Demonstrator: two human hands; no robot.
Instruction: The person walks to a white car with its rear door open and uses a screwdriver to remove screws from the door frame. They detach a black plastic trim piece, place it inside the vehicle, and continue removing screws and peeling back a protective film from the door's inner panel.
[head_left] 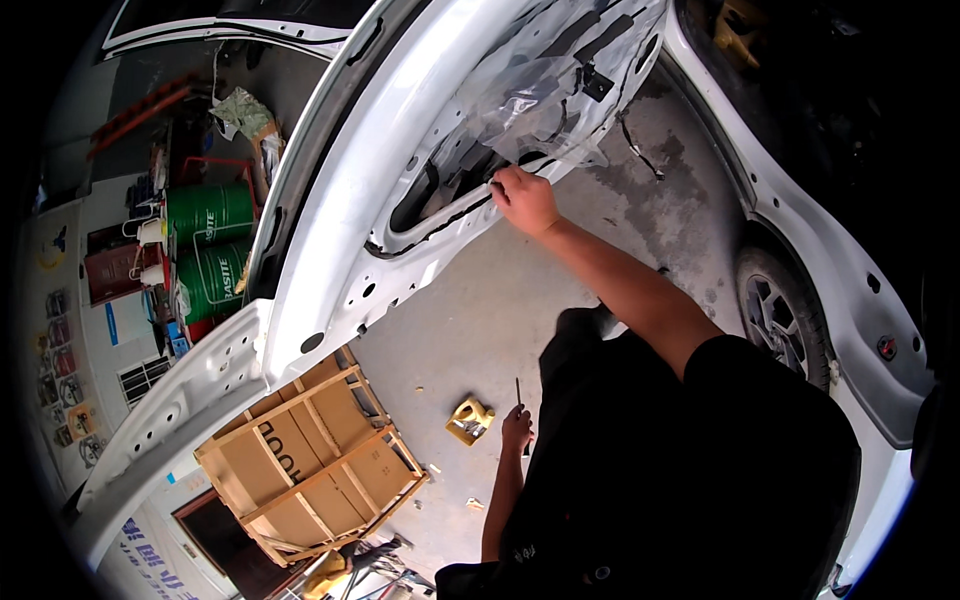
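Note:
A white car door (330, 200) stands open before me, its inner panel bare, with cut-outs and clear plastic film (520, 110) over part of it. My right hand (525, 200) is at the lower edge of the large opening, fingers bent and pinched together. What they hold there, if anything, is hidden. A black sealant line (440, 222) runs along the panel up to those fingers. Down by my side, my left hand (517, 428) is closed around a thin rod-like tool (518, 390), its tip pointing away from me; its exact kind is too small to tell.
A yellow jug (469, 421) stands on the grey floor near my left hand. Beyond the door are a wood-framed cardboard crate (315, 450) and green drums (210, 215). The car body with a rear wheel (780, 310) is on my right. A dark cable piece (640, 150) lies on the floor.

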